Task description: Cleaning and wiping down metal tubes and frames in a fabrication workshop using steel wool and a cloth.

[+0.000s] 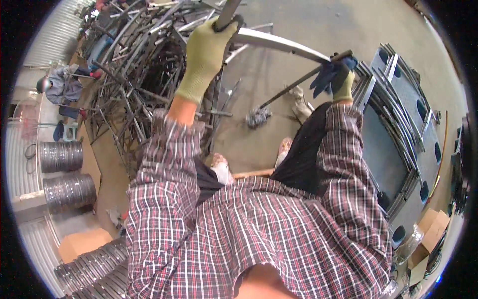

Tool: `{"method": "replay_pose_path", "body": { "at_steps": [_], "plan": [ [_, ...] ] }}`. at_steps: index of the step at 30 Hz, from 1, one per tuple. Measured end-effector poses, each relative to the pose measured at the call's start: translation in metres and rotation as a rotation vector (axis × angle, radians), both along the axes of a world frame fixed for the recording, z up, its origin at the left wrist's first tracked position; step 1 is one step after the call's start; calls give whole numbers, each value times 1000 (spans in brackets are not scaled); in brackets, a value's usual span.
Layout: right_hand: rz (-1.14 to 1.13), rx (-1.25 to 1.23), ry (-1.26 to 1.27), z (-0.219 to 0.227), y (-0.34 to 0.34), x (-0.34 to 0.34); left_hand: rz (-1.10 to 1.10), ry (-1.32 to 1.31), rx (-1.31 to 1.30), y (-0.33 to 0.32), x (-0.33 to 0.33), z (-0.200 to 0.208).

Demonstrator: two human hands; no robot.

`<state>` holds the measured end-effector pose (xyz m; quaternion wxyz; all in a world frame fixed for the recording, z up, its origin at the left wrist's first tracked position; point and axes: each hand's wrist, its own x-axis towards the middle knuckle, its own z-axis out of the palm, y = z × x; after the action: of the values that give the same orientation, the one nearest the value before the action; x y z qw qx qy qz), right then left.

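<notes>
A yellow-green work glove covers my left hand (206, 57), whose fingers are wrapped round a grey metal bar (228, 14) that runs out of the top of the view. From beside this hand a curved, shiny metal bar (284, 44) spans across to my right hand (337, 74). That hand wears a glove with a dark blue palm and is closed at the bar's right end; some fingers hang lower. A thin dark rod (291, 88) slants from there down left to a shaggy grey wad (259, 117) near the floor. Whether rod and bar are joined I cannot tell.
A large tangled heap of metal tubes (144, 65) lies at left. At right, long metal bars (393, 109) rest on a blue-grey panel with oval holes (418, 134). Coiled bundles (62, 157), cardboard boxes (430, 231) and another person (64, 84) are farther out.
</notes>
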<state>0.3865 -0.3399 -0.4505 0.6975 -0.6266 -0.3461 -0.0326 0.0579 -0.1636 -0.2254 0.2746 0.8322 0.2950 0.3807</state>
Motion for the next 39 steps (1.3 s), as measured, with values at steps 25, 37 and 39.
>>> {"method": "replay_pose_path", "body": {
  "at_steps": [25, 37, 39],
  "plan": [
    [233, 358, -290, 281, 80, -151, 168, -1185, -676, 85, -125, -121],
    [245, 479, -524, 322, 105, -169, 165, -1312, -777, 80, -113, -128],
    [191, 243, -563, 324, 114, -153, 290, -1040, -375, 73, -107, -132]
  ]
}}
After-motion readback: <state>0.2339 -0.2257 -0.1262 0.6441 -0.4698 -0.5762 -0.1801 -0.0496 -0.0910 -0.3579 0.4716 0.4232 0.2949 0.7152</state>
